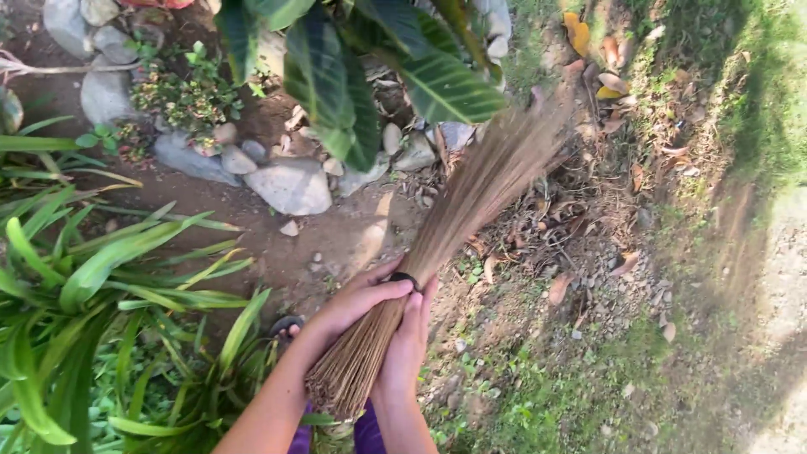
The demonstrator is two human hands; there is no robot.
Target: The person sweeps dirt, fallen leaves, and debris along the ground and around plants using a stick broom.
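A broom of thin brown sticks [471,197], bound by a dark band, runs from bottom centre up to the right, its tips blurred over dry leaves. My left hand [357,301] wraps the bundle near the band from the left. My right hand [409,340] presses against the bundle's right side just below. Both hands grip the thick end of the broom, which ends near my forearms.
Grey stones [290,185] edge a bare soil patch. Broad green leaves [370,76] hang at the top, and long-leaved plants [92,277] fill the left. Dry leaves and litter [572,227] lie on the right, with grass [756,101] beyond. A foot in a dark sandal [286,326] shows beneath my arm.
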